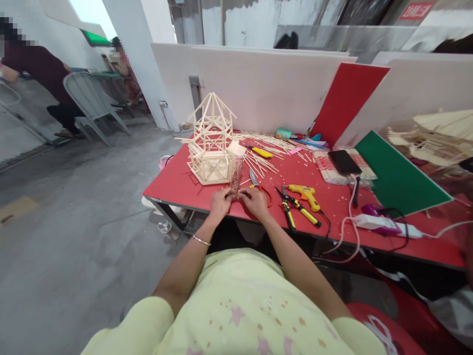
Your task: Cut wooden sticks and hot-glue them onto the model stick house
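Observation:
Both hands meet at the table's front edge. My left hand point(221, 201) pinches the lower end of a narrow, see-through plastic packet with red print point(236, 176). The fingers of my right hand point(254, 202) are closed on the same end from the other side. Upward from the fingertips, the packet stretches in front of a small stick-built wooden model point(214, 166), a many-sided frame with a pointed open roof. What the packet contains is too small to tell. Close by my right hand lie red-handled scissors point(254, 178), their handles partly behind it.
On the red table point(177, 172) lie loose thin sticks point(258, 165), a yellow utility knife point(260, 152), yellow-black pruners point(295, 209) and a yellow glue gun point(305, 195). A phone point(344, 161) rests on packed sticks. Cables run from a power strip point(377, 223). People sit at far left.

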`<move>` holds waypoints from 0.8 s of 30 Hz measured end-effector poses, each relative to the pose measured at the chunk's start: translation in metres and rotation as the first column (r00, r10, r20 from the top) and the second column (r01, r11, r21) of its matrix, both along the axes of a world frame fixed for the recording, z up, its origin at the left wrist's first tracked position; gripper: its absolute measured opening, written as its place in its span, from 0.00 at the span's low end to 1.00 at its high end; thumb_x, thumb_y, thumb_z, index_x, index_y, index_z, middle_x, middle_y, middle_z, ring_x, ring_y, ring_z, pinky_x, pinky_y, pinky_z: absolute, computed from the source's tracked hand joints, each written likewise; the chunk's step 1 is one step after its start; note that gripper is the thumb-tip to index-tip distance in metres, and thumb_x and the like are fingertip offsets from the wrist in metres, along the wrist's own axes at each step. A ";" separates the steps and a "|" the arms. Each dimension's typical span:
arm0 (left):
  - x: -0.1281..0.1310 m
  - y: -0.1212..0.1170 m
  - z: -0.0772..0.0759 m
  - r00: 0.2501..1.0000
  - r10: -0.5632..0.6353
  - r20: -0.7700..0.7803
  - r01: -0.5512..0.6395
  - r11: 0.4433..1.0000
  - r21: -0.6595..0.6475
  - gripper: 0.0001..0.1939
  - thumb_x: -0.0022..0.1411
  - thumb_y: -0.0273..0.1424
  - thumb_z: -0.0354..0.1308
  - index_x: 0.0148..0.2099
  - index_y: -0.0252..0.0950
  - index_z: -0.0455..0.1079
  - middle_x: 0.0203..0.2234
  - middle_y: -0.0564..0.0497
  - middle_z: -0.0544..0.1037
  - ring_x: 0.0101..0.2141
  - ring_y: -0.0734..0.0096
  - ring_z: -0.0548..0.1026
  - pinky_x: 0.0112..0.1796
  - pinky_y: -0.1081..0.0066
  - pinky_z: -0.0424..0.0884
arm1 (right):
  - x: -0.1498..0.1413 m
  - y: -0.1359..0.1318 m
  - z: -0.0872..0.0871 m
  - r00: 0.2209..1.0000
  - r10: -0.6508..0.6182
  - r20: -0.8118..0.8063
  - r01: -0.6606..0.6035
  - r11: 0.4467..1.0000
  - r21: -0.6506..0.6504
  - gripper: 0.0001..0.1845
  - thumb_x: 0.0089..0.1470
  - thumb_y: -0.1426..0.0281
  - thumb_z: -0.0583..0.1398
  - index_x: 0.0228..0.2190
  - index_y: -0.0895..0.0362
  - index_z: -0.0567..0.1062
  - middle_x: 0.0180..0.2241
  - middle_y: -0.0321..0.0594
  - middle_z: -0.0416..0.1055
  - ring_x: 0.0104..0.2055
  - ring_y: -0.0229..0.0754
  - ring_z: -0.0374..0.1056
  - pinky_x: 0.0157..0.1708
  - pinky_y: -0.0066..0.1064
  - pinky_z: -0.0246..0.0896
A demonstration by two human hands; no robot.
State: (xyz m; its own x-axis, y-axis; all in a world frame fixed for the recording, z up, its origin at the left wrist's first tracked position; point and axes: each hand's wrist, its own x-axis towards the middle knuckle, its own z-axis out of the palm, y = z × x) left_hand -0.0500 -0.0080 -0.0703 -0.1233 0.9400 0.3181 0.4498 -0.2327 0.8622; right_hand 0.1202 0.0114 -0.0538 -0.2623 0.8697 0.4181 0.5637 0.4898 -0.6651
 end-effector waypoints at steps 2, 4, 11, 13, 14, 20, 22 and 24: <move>0.000 0.000 0.000 1.000 -0.005 -0.001 0.005 1.000 -0.001 0.06 0.60 0.29 0.62 0.39 0.40 0.79 0.35 0.51 0.84 0.37 0.65 0.80 0.42 0.68 0.74 | 0.000 0.000 0.000 1.000 -0.001 -0.001 0.001 1.000 0.001 0.10 0.57 0.65 0.60 0.39 0.49 0.81 0.38 0.37 0.80 0.41 0.44 0.73 0.44 0.34 0.66; 0.000 0.000 -0.001 1.000 -0.005 -0.003 0.005 1.000 -0.004 0.06 0.60 0.29 0.62 0.40 0.40 0.79 0.35 0.51 0.84 0.37 0.65 0.80 0.42 0.68 0.74 | 0.000 0.001 -0.001 1.000 -0.001 0.000 0.001 1.000 0.002 0.10 0.57 0.65 0.60 0.39 0.49 0.81 0.38 0.36 0.80 0.41 0.44 0.73 0.44 0.34 0.66; 0.000 0.000 -0.001 1.000 0.003 -0.014 -0.003 1.000 -0.014 0.06 0.59 0.30 0.63 0.39 0.41 0.79 0.35 0.51 0.84 0.36 0.65 0.80 0.42 0.68 0.74 | 0.001 0.002 -0.003 1.000 -0.002 0.000 0.002 1.000 0.012 0.10 0.57 0.64 0.60 0.38 0.48 0.81 0.38 0.35 0.80 0.40 0.44 0.73 0.43 0.34 0.67; 0.000 0.000 -0.001 1.000 0.003 -0.019 -0.003 1.000 -0.016 0.06 0.59 0.30 0.63 0.39 0.40 0.79 0.35 0.51 0.84 0.37 0.64 0.80 0.42 0.67 0.74 | 0.001 0.002 -0.003 1.000 0.001 -0.002 -0.001 1.000 0.018 0.09 0.57 0.64 0.60 0.38 0.48 0.80 0.38 0.35 0.80 0.40 0.44 0.73 0.43 0.35 0.67; -0.001 0.000 -0.001 1.000 0.003 -0.020 -0.003 1.000 -0.016 0.06 0.59 0.30 0.63 0.39 0.40 0.79 0.35 0.51 0.84 0.37 0.64 0.80 0.42 0.67 0.74 | 0.001 0.002 -0.004 1.000 0.002 -0.003 -0.002 1.000 0.021 0.09 0.57 0.64 0.60 0.38 0.48 0.80 0.38 0.35 0.80 0.40 0.44 0.73 0.43 0.35 0.67; -0.001 0.001 -0.003 1.000 -0.012 -0.022 0.012 1.000 0.003 0.06 0.60 0.28 0.62 0.39 0.40 0.79 0.35 0.51 0.84 0.37 0.64 0.80 0.41 0.68 0.74 | 0.001 0.003 -0.006 1.000 0.005 -0.012 -0.005 1.000 0.027 0.09 0.57 0.65 0.60 0.38 0.48 0.80 0.37 0.35 0.80 0.39 0.44 0.73 0.42 0.35 0.67; 0.000 0.001 -0.002 0.999 -0.022 -0.024 0.022 1.000 0.019 0.06 0.60 0.28 0.62 0.40 0.40 0.79 0.35 0.51 0.84 0.37 0.65 0.80 0.40 0.68 0.74 | 0.001 0.004 -0.006 1.000 0.008 -0.017 -0.008 1.000 0.030 0.09 0.57 0.65 0.60 0.37 0.49 0.80 0.37 0.36 0.80 0.39 0.44 0.73 0.42 0.35 0.67; 0.001 0.000 -0.001 0.999 -0.031 -0.031 0.033 0.999 0.038 0.06 0.60 0.28 0.62 0.40 0.40 0.79 0.36 0.51 0.84 0.37 0.65 0.80 0.40 0.68 0.74 | 0.002 0.003 -0.006 1.000 0.012 -0.022 -0.011 0.999 0.034 0.09 0.57 0.66 0.60 0.37 0.49 0.80 0.37 0.36 0.79 0.39 0.44 0.73 0.42 0.35 0.66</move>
